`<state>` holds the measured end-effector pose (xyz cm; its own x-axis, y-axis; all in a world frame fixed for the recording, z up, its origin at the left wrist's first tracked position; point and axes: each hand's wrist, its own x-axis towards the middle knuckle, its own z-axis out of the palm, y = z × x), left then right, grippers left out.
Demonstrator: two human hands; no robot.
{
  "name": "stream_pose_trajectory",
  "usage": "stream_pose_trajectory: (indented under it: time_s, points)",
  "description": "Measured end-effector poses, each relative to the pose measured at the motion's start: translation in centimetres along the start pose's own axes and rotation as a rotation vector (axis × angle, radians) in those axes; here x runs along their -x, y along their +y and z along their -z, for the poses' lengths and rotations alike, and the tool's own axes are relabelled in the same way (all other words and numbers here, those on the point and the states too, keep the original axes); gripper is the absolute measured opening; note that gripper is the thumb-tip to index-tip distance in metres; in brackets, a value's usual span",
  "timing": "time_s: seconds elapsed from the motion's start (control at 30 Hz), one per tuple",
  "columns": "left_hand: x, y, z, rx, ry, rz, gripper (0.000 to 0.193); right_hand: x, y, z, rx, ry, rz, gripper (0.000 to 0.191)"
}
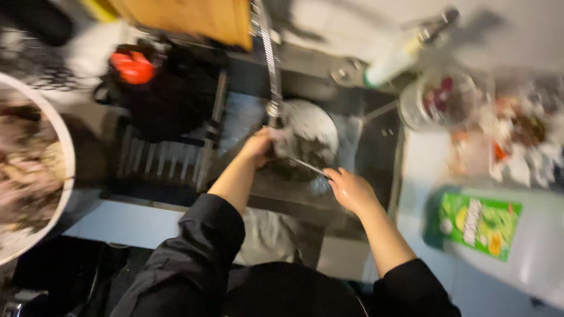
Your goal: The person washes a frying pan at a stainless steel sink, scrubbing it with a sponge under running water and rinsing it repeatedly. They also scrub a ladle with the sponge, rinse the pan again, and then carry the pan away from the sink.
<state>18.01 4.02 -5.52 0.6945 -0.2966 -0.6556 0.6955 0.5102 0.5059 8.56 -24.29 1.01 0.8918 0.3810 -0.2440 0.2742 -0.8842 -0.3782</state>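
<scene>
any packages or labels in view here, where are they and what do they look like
Green carton: flat box lying on the white counter right of the sink, bright green with yellow and white print, blurred.
Bottle: behind the sink at the upper right, tilted, white body with a green band near its base; any label is too blurred to tell.
No screens or signs show.

A home kitchen: sink (376, 152), faucet hose (269, 53), dish rack (164, 158).
</scene>
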Motion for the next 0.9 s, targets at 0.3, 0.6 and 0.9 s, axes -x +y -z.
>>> stream_pose_trajectory:
  time_s: [0.3,0.6,0.9]
  points:
    - [2.4,6.5,1.5,-0.17,0.181,-0.386,0.046,-15.2,-7.2,-5.1,-0.161,-0.117,-0.022,0.036]
    - [7.3,5.9,1.9,-0.325,0.217,-0.648,0.051,-16.7,-12.2,-4.4,-0.119,-0.124,0.227,0.055]
    - [4.9,3.1,-5.1,0.231,-0.092,-0.01,0.026,-4.6,-3.0,1.8,-0.358,-0.07,-0.128,0.031]
